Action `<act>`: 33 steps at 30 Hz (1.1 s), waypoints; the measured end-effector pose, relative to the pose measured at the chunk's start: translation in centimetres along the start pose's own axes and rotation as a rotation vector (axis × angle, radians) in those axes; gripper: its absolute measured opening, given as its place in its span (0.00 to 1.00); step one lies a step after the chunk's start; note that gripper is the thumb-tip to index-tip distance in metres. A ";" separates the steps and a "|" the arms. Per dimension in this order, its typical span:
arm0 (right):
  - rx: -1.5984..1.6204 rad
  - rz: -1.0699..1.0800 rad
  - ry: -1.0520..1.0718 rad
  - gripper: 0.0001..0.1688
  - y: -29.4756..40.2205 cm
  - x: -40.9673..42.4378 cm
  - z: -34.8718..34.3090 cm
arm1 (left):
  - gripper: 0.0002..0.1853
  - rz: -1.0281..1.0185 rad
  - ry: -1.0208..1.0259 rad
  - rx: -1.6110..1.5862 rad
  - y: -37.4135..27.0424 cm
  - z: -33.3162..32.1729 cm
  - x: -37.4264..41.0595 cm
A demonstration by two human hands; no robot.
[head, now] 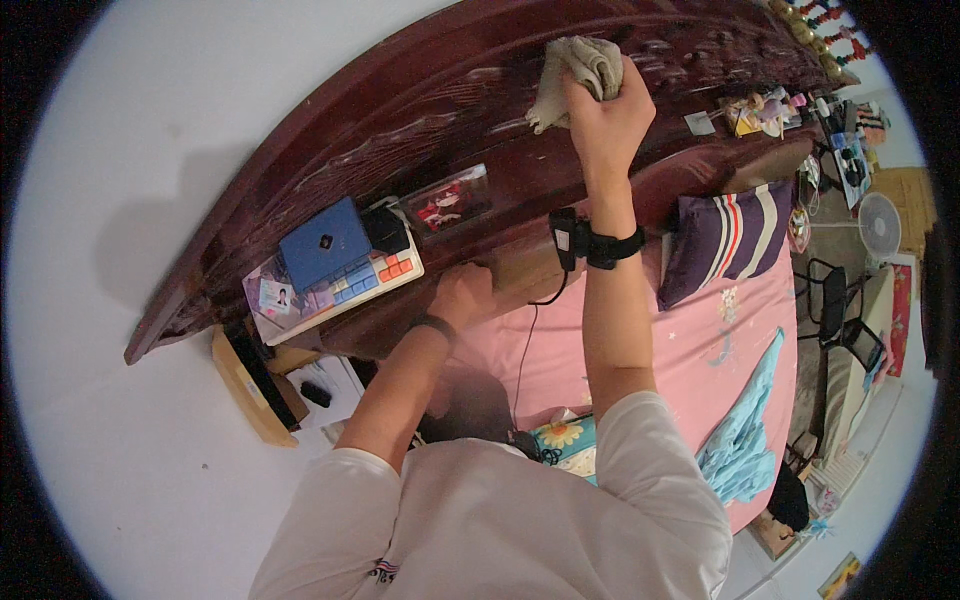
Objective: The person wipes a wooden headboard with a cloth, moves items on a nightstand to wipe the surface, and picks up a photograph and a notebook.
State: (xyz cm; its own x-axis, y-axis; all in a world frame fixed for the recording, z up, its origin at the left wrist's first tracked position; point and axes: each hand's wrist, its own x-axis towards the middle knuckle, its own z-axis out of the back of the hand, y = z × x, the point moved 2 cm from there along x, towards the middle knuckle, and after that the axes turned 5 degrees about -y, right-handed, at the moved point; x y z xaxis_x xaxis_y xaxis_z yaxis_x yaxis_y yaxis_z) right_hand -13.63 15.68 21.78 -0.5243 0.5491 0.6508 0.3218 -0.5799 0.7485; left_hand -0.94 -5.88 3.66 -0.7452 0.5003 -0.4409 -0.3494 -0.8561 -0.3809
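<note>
In my right hand (pixel 613 124) is a crumpled beige cloth (pixel 581 71), held up against the carved dark-red wooden headboard (pixel 480 97). A black strap with a small device circles that wrist. Lower and to the left, my left hand (pixel 466 291) rests at the brown padded edge of the headboard, beside the bed. Its fingers are blurred and turned away, so their closure is unclear. On the headboard ledge near it lie a keyboard (pixel 382 274) with blue, orange and white keys, a blue box (pixel 326 241) and a dark picture card (pixel 448 201).
A pink-sheeted bed (pixel 690 352) carries a dark striped pillow (pixel 731 240) and a light-blue cloth (pixel 742 435). Small items (pixel 765 112) crowd the ledge's right end. A cable (pixel 526 360) runs down from my right wrist. A wooden drawer unit (pixel 247 390) stands at left, a fan (pixel 879 225) at right.
</note>
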 end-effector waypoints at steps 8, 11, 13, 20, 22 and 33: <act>0.104 -0.228 0.211 0.17 1.1 -2.0 -1.1 | 0.41 -0.008 0.042 0.034 1.2 -2.4 1.3; 0.137 -0.201 0.199 0.18 1.3 -1.3 -0.9 | 0.40 -0.003 0.051 0.027 2.5 -3.7 1.9; 0.185 -0.189 0.118 0.17 0.0 -0.5 -0.4 | 0.39 -0.005 0.119 0.058 1.0 -1.5 1.2; 0.261 -0.238 0.024 0.15 0.5 -2.7 -2.4 | 0.37 0.044 0.129 0.034 0.2 -0.3 0.6; 0.311 -0.295 0.039 0.15 0.4 -3.0 -2.6 | 0.32 0.049 0.159 0.028 -0.2 0.3 0.3; 0.159 -0.015 0.201 0.18 3.6 -3.8 -3.2 | 0.19 -0.014 0.087 0.068 1.0 -2.3 1.6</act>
State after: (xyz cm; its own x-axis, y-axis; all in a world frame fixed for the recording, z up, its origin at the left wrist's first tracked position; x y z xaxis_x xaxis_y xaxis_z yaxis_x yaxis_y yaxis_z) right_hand -12.98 9.56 21.57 -0.6712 0.4165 0.6132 0.4244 -0.4623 0.7785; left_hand -1.15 -5.66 0.73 -0.6890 0.5190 -0.5059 -0.3991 -0.8543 -0.3329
